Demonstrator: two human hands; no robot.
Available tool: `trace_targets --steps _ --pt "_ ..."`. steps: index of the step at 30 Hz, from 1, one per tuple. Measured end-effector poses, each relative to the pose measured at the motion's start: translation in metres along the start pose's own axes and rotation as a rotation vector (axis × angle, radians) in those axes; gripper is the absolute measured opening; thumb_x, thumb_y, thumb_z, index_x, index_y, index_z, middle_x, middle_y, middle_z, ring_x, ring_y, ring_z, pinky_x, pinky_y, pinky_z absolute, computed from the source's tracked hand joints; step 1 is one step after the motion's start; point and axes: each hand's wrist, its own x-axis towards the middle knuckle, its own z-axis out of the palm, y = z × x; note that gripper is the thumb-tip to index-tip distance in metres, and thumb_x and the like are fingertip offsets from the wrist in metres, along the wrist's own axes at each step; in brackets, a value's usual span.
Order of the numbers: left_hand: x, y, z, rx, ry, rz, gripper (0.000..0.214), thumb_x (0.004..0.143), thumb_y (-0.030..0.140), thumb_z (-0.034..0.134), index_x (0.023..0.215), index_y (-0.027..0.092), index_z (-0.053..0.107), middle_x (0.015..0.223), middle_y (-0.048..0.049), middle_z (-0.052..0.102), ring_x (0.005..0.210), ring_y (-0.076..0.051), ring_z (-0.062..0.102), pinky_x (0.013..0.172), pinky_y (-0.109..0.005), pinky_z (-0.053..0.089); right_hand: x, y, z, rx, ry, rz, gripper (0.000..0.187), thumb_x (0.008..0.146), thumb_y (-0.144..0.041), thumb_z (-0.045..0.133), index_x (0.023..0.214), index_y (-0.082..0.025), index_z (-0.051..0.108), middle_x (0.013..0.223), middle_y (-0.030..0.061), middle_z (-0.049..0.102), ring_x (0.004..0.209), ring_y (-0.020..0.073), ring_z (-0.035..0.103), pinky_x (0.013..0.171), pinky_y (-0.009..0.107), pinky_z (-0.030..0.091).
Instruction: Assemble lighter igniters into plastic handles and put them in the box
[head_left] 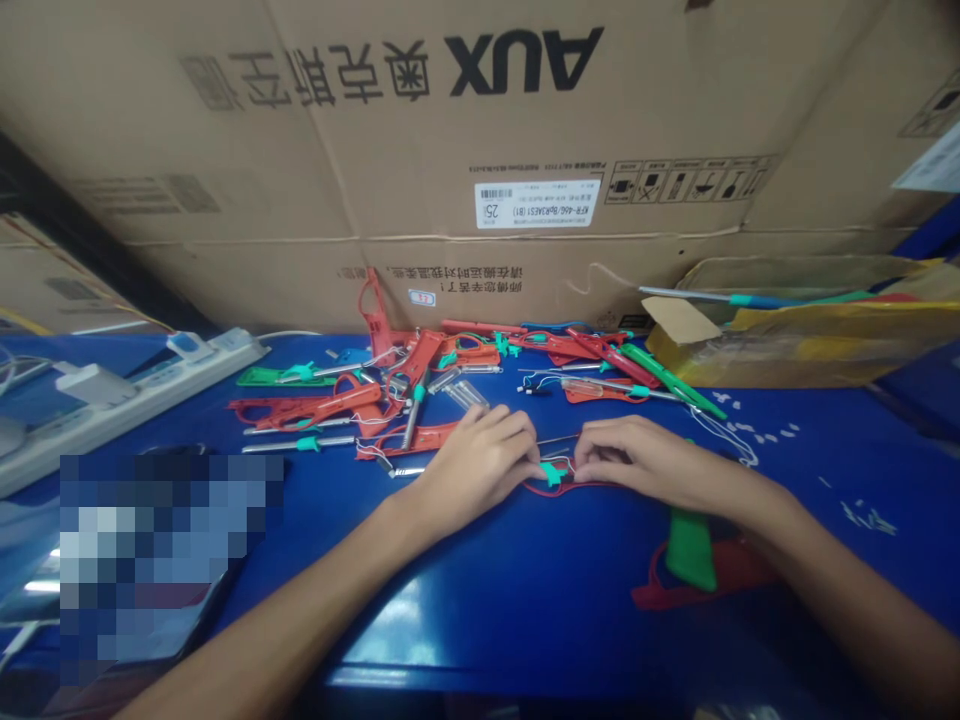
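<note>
My left hand [478,452] and my right hand [637,458] rest close together on the blue table [510,590], fingers curled. Between them they pinch a small part [553,474] with a teal clip, a thin metal rod and a red wire loop lying on the table. A pile of red plastic handles and metal rods with teal collars [420,390] lies just beyond my left hand. A green plastic handle [690,548] on a red piece sits under my right forearm.
Large cardboard boxes [465,150] wall off the back. A white power strip [112,395] lies at the left. A clear bag with more parts [810,320] sits at the right. Small white scraps [757,435] dot the table. A blurred patch covers the lower left.
</note>
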Motion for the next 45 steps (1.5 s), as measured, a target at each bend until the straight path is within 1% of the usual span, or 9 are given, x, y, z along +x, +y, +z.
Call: trace_targets --steps 5,9,15,22,29,34,40,45 --pt "-0.001 -0.002 0.003 -0.061 0.022 -0.012 0.018 0.097 0.035 0.066 0.092 0.018 0.066 0.097 0.0000 0.066 0.091 -0.018 0.055 0.084 -0.032 0.033 -0.001 0.001 0.001 -0.034 -0.011 -0.033 0.026 0.100 -0.042 0.058 0.090 -0.022 0.071 0.091 0.0015 0.070 0.084 0.0174 0.063 0.077 0.031 0.043" --pt "-0.001 -0.003 0.005 -0.088 0.036 -0.013 0.018 0.098 0.034 0.064 0.092 0.018 0.066 0.098 -0.0005 0.066 0.091 -0.018 0.056 0.085 -0.033 0.033 -0.001 0.002 0.000 -0.048 -0.018 -0.037 0.027 0.101 -0.042 0.056 0.092 -0.022 0.070 0.093 0.0014 0.069 0.086 0.0174 0.062 0.078 0.030 0.043" --pt "-0.001 -0.004 0.007 -0.158 0.049 -0.086 0.017 0.097 0.035 0.065 0.093 0.018 0.065 0.102 -0.0006 0.067 0.092 -0.018 0.059 0.086 -0.034 0.033 -0.002 0.003 -0.001 -0.037 -0.039 -0.064 0.031 0.103 -0.046 0.051 0.096 -0.022 0.069 0.097 0.0019 0.068 0.092 0.0180 0.062 0.084 0.031 0.042" --pt "0.000 -0.003 0.007 -0.179 0.029 -0.066 0.017 0.096 0.035 0.067 0.091 0.019 0.066 0.099 0.0004 0.068 0.090 -0.017 0.060 0.088 -0.034 0.033 -0.001 0.001 0.001 -0.066 -0.035 -0.011 0.027 0.100 -0.045 0.058 0.091 -0.022 0.068 0.094 0.0022 0.067 0.088 0.0191 0.061 0.079 0.031 0.043" --pt "-0.001 -0.001 0.006 -0.118 0.056 -0.030 0.016 0.096 0.035 0.067 0.093 0.018 0.067 0.099 0.0007 0.068 0.091 -0.017 0.059 0.087 -0.033 0.034 -0.002 -0.001 0.001 -0.072 -0.038 -0.003 0.028 0.100 -0.045 0.057 0.090 -0.022 0.067 0.093 0.0036 0.067 0.088 0.0201 0.061 0.079 0.033 0.043" --pt "-0.002 -0.001 0.006 -0.018 0.079 0.018 0.014 0.097 0.033 0.066 0.094 0.019 0.068 0.100 -0.0009 0.066 0.092 -0.018 0.056 0.084 -0.034 0.033 0.000 0.000 0.001 -0.064 -0.036 0.005 0.027 0.099 -0.045 0.058 0.090 -0.022 0.068 0.093 0.0032 0.067 0.087 0.0198 0.061 0.078 0.033 0.043" --pt "-0.001 0.005 0.003 0.117 0.116 0.055 0.015 0.097 0.029 0.067 0.086 0.020 0.070 0.096 -0.0006 0.065 0.087 -0.019 0.052 0.080 -0.035 0.031 0.000 0.000 0.001 -0.068 -0.033 0.006 0.026 0.099 -0.045 0.059 0.089 -0.022 0.067 0.091 0.0019 0.067 0.084 0.0187 0.061 0.076 0.031 0.042" --pt "-0.003 0.007 0.001 0.165 0.132 0.096 0.015 0.099 0.024 0.064 0.086 0.020 0.071 0.097 -0.0001 0.065 0.088 -0.019 0.051 0.081 -0.036 0.031 -0.002 0.000 0.001 -0.066 -0.023 0.005 0.028 0.099 -0.047 0.058 0.089 -0.022 0.067 0.091 0.0021 0.067 0.085 0.0187 0.061 0.076 0.031 0.042"
